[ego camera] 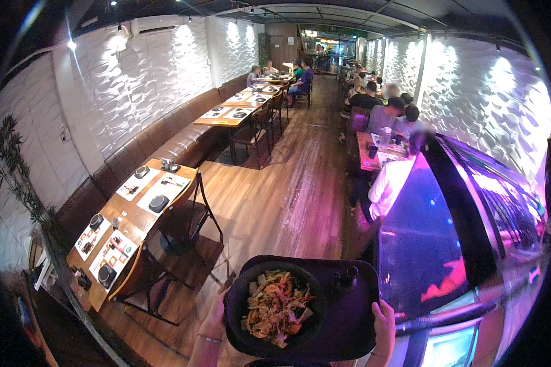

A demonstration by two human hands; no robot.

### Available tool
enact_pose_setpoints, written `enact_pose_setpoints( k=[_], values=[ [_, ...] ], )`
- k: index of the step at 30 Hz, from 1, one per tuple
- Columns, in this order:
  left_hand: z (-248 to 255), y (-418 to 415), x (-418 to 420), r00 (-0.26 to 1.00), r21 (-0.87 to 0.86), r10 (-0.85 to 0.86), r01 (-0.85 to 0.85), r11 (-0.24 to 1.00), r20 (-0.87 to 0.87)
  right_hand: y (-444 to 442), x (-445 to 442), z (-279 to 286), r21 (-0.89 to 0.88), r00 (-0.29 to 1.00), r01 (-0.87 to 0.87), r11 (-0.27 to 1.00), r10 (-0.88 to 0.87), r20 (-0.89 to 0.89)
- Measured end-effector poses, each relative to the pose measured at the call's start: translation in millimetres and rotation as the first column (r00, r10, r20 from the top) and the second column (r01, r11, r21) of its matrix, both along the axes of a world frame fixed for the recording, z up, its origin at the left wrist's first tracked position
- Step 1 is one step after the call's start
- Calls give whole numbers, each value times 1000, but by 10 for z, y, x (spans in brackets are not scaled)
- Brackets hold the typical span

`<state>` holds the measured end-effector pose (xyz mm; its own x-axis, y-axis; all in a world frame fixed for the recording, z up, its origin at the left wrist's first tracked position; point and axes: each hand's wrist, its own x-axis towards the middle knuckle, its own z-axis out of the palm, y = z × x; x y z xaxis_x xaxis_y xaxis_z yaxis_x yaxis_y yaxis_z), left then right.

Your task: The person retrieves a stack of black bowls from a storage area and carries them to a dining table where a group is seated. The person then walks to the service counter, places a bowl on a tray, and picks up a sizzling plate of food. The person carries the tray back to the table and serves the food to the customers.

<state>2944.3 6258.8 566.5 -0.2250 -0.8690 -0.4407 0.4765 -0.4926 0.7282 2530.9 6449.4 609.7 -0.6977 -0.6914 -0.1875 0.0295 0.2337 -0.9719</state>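
Observation:
My left hand (216, 312) grips the left side of a dark serving tray (349, 330), its fingers partly hidden at the rim. The tray's right edge is in my right hand (382, 319). On the tray's left part stands a large dark round bowl (313, 280) of stir-fried food (278, 305), with what look like prawns and vegetables. A small dark pot or cup (346, 278) stands at the tray's upper right.
At left, a wooden table (142, 218) bears placemats and dark bowls, with chairs (188, 220) beside it. A fish tank (418, 238) stands close at right. Beyond it people sit at a table (367, 153). A wooden-floored aisle (303, 183) runs between the rows.

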Motion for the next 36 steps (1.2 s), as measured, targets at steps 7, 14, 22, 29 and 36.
enact_pose_setpoints(
  k=[7,14,22,29,36],
  values=[
    [124,-1799,-1126,991,78,129,-126,989,-37,-2100,-1145,-417,19,989,-116,993,117,-88],
    [235,-3943,-2114,963,87,262,-257,962,-58,-4714,-2142,-153,107,975,-138,985,154,-158],
    [352,-6647,-3159,956,98,276,-266,959,-104,-7834,-3364,-701,-6,944,-292,956,287,-161],
    [247,-9485,-3944,961,124,275,-272,954,-7,-10547,-4069,-317,-39,957,-253,967,244,-154],
    [356,-12337,-5292,993,193,115,-117,974,21,-12852,-5295,-444,108,988,-22,994,38,-149]
  ],
)
